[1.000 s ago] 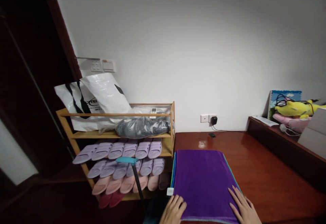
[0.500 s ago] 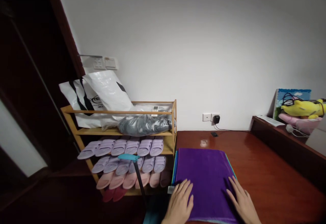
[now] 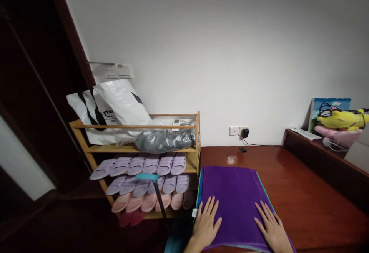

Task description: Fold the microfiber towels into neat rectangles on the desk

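A shoe rack (image 3: 132, 149) stands left of a worktop (image 3: 311, 191), with a bag (image 3: 121, 103) on its top shelf beside a plastic-wrapped bundle (image 3: 164, 139). Slippers (image 3: 135, 166) line the tiers beneath; a long-handled tool (image 3: 160, 199) rises in front of them. Folded cloth (image 3: 230, 203) lies on the worktop, just right of the rack, a hand on each side of its near part: left (image 3: 206, 222), right (image 3: 272, 226). Behind, a plug (image 3: 245, 133) sits in a wall socket. At far right, a plush toy (image 3: 341, 119) rests on a raised ledge (image 3: 331, 151).
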`<act>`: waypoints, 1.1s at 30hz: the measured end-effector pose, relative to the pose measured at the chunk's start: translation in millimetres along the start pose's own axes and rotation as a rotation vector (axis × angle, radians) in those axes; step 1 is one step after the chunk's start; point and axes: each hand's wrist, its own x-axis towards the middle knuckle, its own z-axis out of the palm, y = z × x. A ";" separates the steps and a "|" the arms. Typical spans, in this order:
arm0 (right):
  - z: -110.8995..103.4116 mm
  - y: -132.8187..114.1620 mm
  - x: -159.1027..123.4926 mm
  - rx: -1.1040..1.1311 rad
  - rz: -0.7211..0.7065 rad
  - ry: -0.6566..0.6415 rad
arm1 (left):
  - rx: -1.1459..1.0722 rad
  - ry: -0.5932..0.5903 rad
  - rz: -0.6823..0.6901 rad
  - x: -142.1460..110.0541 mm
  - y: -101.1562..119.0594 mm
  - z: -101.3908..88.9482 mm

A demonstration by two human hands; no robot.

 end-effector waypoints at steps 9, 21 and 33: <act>-0.6 -1.3 -0.5 0.011 0.010 -0.010 | -0.007 -0.013 -0.001 -0.6 -0.1 -0.9; 2.5 0.5 -0.7 0.010 0.000 0.014 | -0.012 -0.008 -0.008 -0.4 -2.3 3.3; 16.7 6.7 3.1 0.010 0.007 0.051 | -0.046 -0.004 0.048 2.2 -12.1 11.7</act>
